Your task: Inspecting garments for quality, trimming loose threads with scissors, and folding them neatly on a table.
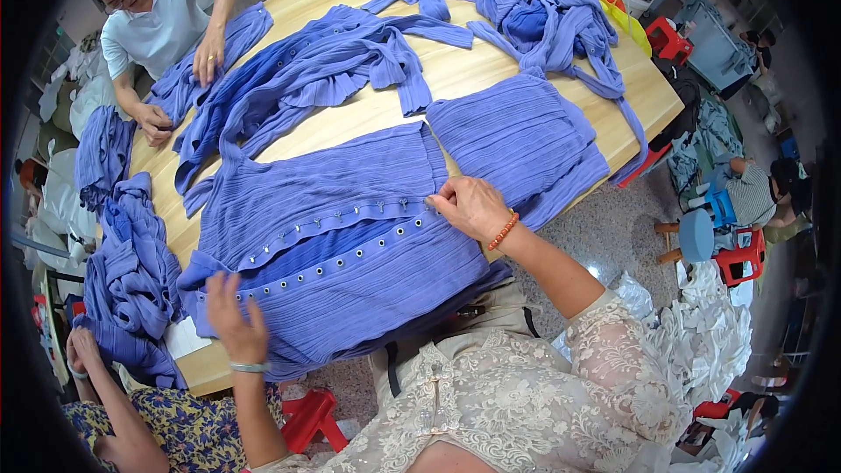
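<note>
A violet-blue ribbed knit cardigan lies spread before me, its front parted. Small metal fasteners line the far edge of the opening and dark-ringed eyelets run along the near edge. At the right end of the fastener row, my right hand has thumb and fingers closed on the cardigan's edge. My left hand is over the cardigan's left end, fingers apart and slightly blurred, holding nothing visible. Beyond my right hand rests a folded violet-blue garment.
More violet-blue garments are heaped at the table's far right, and others hang at its left edge. Across the wooden table, a person in white handles a garment. Another person's hands are at lower left, near a red stool.
</note>
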{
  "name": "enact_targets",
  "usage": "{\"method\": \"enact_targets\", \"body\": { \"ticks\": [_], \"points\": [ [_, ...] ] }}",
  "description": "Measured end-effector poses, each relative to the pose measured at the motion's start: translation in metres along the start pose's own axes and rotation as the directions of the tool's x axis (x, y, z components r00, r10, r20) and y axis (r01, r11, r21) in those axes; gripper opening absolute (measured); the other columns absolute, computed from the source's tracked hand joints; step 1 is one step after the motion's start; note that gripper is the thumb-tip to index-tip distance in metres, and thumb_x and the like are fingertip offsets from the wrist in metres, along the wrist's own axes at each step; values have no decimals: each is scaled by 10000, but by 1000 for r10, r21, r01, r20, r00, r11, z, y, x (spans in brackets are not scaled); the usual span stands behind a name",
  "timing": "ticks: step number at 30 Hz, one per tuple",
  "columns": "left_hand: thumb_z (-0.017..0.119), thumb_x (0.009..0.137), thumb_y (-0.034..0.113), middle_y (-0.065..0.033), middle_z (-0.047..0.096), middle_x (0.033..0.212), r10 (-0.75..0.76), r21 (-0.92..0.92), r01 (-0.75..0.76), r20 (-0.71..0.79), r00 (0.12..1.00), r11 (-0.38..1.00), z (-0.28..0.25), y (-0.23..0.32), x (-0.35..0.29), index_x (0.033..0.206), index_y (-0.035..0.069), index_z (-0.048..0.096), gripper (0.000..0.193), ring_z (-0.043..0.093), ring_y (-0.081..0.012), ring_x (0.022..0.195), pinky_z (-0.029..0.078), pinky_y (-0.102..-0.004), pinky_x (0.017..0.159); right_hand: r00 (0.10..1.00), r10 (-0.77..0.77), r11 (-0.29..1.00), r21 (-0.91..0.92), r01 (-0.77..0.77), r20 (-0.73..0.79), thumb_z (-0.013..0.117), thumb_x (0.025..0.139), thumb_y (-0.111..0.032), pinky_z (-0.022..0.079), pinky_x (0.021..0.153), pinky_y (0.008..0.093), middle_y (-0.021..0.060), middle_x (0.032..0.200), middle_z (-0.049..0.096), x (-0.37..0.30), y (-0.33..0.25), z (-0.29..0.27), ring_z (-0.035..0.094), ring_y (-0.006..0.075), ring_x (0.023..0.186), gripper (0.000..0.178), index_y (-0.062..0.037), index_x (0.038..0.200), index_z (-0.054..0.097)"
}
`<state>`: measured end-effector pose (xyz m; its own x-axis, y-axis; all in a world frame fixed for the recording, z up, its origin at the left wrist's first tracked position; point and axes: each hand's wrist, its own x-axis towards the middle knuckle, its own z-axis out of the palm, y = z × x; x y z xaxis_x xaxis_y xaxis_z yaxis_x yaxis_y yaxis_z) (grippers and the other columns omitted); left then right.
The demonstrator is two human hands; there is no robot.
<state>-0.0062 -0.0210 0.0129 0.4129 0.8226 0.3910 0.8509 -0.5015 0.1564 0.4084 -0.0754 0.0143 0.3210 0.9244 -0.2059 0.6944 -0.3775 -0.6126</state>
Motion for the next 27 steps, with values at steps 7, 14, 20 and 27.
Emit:
{"method": "enact_targets", "body": {
  "ticks": [7,14,20,27],
  "points": [
    [711,797,303,-199,366,1457,329,-323,-236,276,903,917,29,135,-3,1338,75,476,632,298,-370,1379,201,-523,1119,991,-105,990,85,113,-88,660,827,-250,507,764,416,165,833,669,10,9,15,647,343,806,235,-16,813,651],
    [657,826,407,-203,344,1470,410,-424,-265,301,861,866,54,174,9,1373,86,454,666,292,-379,1377,187,-525,1123,857,-281,958,-67,280,-431,575,850,-90,479,678,476,183,802,609,22,14,-5,606,387,768,76,-32,863,528],
    [617,852,436,-195,320,1489,423,-389,-282,346,838,877,60,173,7,1399,102,423,669,271,-382,1388,186,-533,1120,857,-345,931,-259,259,-383,610,855,-119,488,652,477,151,897,578,20,4,-6,605,389,769,110,-81,931,540],
    [618,876,416,-181,319,1492,356,-410,-227,271,894,883,52,152,3,1433,110,373,681,283,-364,1391,197,-535,1122,821,-476,879,-208,430,-314,680,799,-117,474,697,420,113,924,555,-42,0,12,578,319,845,142,-67,898,590]
  ]
}}
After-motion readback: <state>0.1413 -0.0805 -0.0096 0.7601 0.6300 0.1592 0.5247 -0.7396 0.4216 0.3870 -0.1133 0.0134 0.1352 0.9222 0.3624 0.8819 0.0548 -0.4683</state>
